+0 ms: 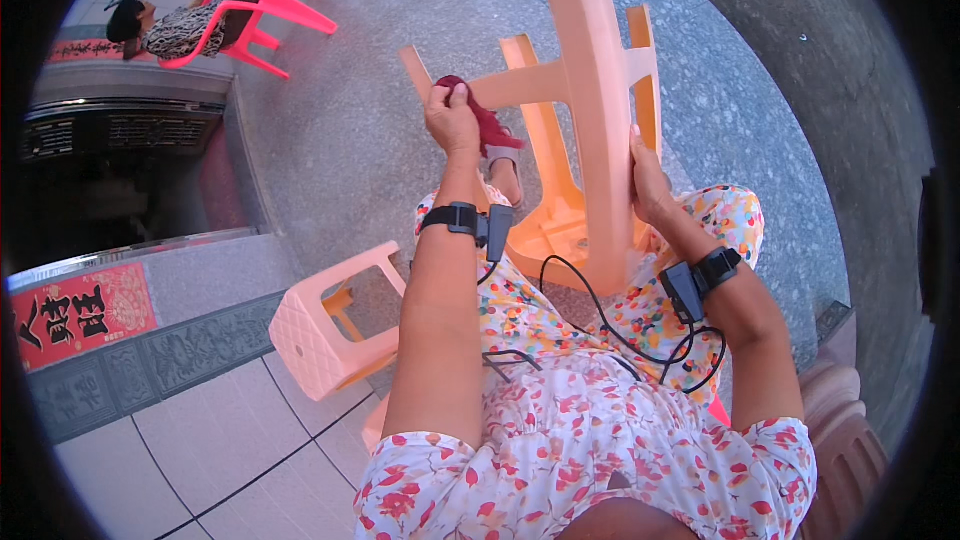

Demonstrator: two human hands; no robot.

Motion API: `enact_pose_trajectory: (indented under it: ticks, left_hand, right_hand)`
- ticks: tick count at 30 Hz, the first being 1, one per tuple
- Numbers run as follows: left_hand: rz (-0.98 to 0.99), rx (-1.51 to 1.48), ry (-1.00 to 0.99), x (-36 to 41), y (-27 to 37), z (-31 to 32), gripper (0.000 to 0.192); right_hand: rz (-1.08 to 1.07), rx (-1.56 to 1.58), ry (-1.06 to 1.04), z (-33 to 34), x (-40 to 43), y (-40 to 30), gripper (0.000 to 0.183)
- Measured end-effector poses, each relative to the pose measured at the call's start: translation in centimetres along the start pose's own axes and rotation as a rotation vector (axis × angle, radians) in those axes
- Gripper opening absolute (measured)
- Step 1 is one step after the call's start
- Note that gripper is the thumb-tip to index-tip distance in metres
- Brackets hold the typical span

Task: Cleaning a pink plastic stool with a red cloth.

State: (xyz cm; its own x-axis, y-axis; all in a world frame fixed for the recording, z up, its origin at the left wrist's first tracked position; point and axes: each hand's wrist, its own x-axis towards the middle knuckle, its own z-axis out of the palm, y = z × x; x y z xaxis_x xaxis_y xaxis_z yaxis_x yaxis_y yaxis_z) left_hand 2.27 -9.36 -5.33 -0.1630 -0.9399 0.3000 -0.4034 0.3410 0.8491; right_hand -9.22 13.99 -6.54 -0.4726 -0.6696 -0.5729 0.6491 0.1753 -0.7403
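Note:
An orange plastic stool (598, 127) lies upturned between my knees, its legs pointing up and away from me. My left hand (452, 118) grips a dark red cloth (487, 120) against one of the stool's legs, near the end of a crossbar; part of the cloth hangs below the hand. My right hand (651, 176) is on the right side of the nearest leg, fingers extended along it; its grasp is partly hidden. Both wrists wear black straps with grey devices, and black cables run over my lap.
A second plastic stool (330, 322) lies tipped on the floor at left. Farther off at upper left, a person sits on a pink plastic chair (262, 11). Stacked brownish plastic items (844, 435) stand at lower right. A threshold with a red banner (90, 311) borders the left.

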Motion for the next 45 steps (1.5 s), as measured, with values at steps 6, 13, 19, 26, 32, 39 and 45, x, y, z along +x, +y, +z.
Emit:
enact_pose_trajectory:
  ticks: [6,13,19,26,32,39,45]
  left_hand:
    - [-0.122,0.222,0.111,1.3,0.3,-0.5,0.014]
    - [-0.041,-0.159,-0.07,-2.7,4.7,2.6,0.007]
    - [0.091,-0.331,-0.19,-6.1,8.3,4.5,0.01]
    - [0.054,-0.244,-0.036,-5.6,6.9,4.6,0.019]
    - [-0.279,-0.198,0.173,-2.5,1.2,2.8,0.025]
    - [-0.491,-0.147,0.272,-2.3,1.0,2.7,0.028]
    - [-0.237,-0.112,0.118,-5.5,5.1,4.1,0.021]
  right_hand:
    - [0.035,-0.067,0.022,-0.6,-0.2,-0.1,0.054]
    - [0.006,-0.132,-0.009,-0.9,0.2,0.3,0.055]
    - [-0.04,-0.092,0.074,-0.3,-0.1,-0.3,0.061]
    - [-0.035,-0.11,0.07,0.3,-0.3,-0.3,0.058]
    - [-0.069,-0.04,0.05,-0.1,0.1,0.6,0.055]
    - [-0.102,-0.075,0.047,-0.2,-0.1,0.6,0.057]
    - [-0.07,-0.262,0.011,-0.4,-0.7,-0.6,0.063]
